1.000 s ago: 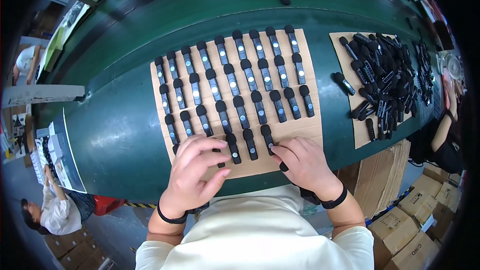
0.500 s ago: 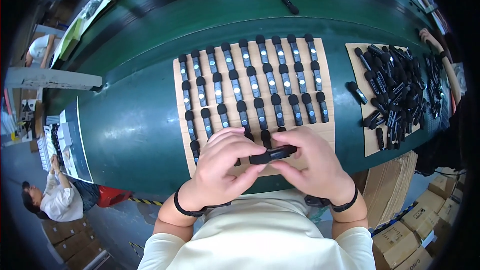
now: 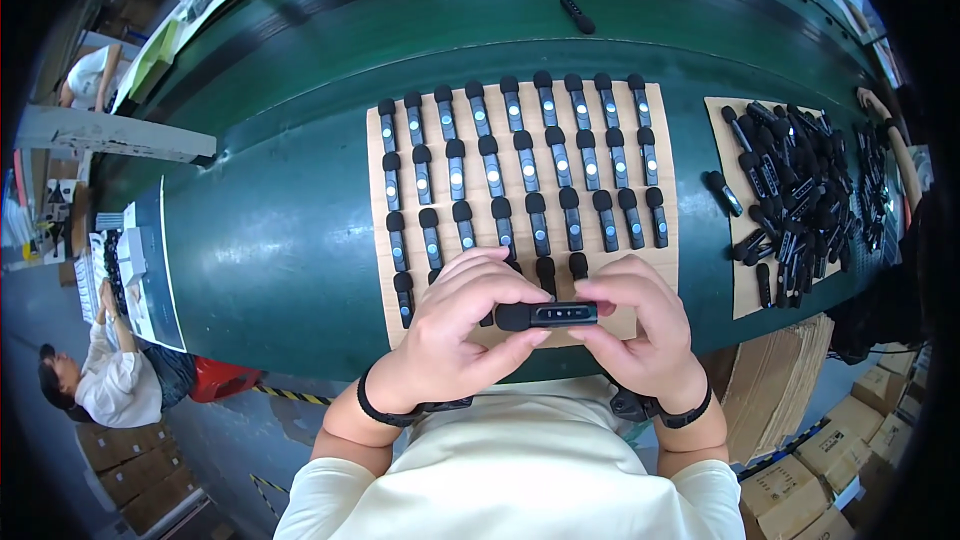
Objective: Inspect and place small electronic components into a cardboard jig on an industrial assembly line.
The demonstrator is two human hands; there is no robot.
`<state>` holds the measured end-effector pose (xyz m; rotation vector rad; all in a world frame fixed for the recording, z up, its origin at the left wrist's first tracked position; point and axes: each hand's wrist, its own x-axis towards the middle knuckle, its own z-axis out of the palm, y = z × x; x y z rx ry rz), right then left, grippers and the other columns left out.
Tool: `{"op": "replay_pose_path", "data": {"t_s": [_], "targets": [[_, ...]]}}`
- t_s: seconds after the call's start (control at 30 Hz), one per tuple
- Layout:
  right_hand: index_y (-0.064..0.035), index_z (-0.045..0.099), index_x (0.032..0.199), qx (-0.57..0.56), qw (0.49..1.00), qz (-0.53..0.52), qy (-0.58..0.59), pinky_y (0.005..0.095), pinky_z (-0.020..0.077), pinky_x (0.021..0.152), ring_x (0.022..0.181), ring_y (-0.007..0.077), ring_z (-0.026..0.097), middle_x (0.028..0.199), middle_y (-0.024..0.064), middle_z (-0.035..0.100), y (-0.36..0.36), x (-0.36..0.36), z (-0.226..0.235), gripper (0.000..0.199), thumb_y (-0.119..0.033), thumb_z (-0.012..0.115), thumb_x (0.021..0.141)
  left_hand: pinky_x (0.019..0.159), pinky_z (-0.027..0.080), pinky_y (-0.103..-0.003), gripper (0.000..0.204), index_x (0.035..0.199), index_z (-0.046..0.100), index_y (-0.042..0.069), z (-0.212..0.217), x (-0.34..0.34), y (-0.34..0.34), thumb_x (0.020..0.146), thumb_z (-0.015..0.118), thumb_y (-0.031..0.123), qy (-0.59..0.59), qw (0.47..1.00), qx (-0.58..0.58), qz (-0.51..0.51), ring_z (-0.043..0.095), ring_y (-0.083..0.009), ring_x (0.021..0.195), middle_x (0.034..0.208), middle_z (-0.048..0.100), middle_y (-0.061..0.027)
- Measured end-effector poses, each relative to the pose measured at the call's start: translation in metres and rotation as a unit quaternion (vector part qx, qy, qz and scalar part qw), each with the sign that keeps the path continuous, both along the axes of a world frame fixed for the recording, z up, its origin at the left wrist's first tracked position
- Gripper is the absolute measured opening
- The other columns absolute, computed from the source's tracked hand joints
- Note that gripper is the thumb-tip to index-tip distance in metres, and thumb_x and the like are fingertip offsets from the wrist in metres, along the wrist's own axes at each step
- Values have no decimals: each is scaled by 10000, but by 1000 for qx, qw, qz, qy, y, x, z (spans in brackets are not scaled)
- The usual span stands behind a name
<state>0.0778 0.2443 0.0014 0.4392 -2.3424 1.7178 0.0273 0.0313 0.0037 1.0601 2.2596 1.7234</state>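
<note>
Between my two hands is a small black clip-on microphone (image 3: 565,314), held level, its round foam tip to the left. A side with small marks in a row faces up. My left hand (image 3: 450,325) pinches it near the foam end with thumb and fingers. The fingers of my right hand (image 3: 645,325) close on its other end. Just beyond and below my hands lies a cardboard sheet (image 3: 672,270) bearing rows of similar microphones (image 3: 524,162), foam tips pointing away from me, most with a pale round spot. My hands cover part of the nearest row.
On the right, a second cardboard sheet (image 3: 742,280) carries a heap of microphones (image 3: 795,200). One loose microphone (image 3: 724,193) lies beside it, another (image 3: 577,15) far back on the green table (image 3: 270,240). A seated person (image 3: 120,380) is at left; another person's arm (image 3: 890,130) reaches in at right.
The microphone in my hands has been turned and levelled, so its marked side now shows. Both hands still hold it. The whole view has shifted slightly.
</note>
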Motion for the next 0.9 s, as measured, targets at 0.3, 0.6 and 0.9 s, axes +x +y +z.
{"op": "replay_pose_path", "data": {"t_s": [0.3, 0.6, 0.9], "targets": [[13, 656, 1031, 4, 1000, 26, 11, 271, 468, 674, 759, 185, 605, 891, 107, 628, 5, 3, -5, 301, -54, 793, 772, 1020, 412, -517, 248, 984, 655, 31, 0, -3, 0, 765, 765, 70, 73, 997, -9, -15, 665, -243, 838, 885, 693, -96], [0, 648, 1028, -27, 999, 13, 12, 295, 482, 723, 819, 208, 624, 928, 117, 638, 2, 0, -2, 269, -29, 761, 786, 1050, 377, -505, 257, 987, 670, 69, 4, 2, 7, 748, 761, 87, 60, 998, -17, 19, 647, -253, 913, 945, 679, -76], [-32, 632, 1025, 114, 993, -9, 44, 361, 517, 731, 855, 291, 638, 1003, 119, 657, 16, 15, -7, 330, 39, 723, 716, 1088, 315, -540, 195, 954, 669, 75, 1, 2, -3, 774, 739, 100, 95, 988, -118, 2, 631, -285, 1017, 1047, 665, -112]]}}
